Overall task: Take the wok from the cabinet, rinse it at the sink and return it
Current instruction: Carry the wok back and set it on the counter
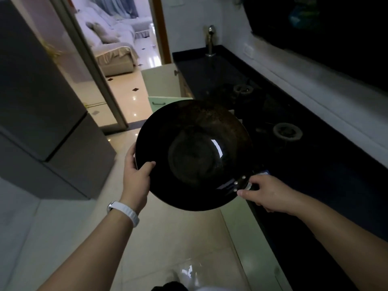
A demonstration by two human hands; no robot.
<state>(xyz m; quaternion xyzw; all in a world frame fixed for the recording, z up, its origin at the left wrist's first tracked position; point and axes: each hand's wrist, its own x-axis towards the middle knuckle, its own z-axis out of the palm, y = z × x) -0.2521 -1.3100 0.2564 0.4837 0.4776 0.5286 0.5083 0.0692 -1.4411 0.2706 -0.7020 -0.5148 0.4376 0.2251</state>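
A large black wok [194, 154] hangs in the air in front of me, over the floor beside the counter, its inside facing up. My left hand [136, 175] grips its left rim, thumb over the edge. My right hand [264, 194] is closed on the handle where it is riveted to the bowl, at the wok's lower right. The sink [201, 68] lies dark at the far end of the counter, with a metal faucet [210, 38] standing behind it. Two pale green cabinet doors [161, 82] stand open just beyond the wok.
A black countertop [315, 164] runs along the right with two gas burners [286, 131]. A grey refrigerator [42, 101] stands on the left. A doorway straight ahead leads to a bright room with a sofa [113, 45]. The floor is glossy pale tile [178, 238].
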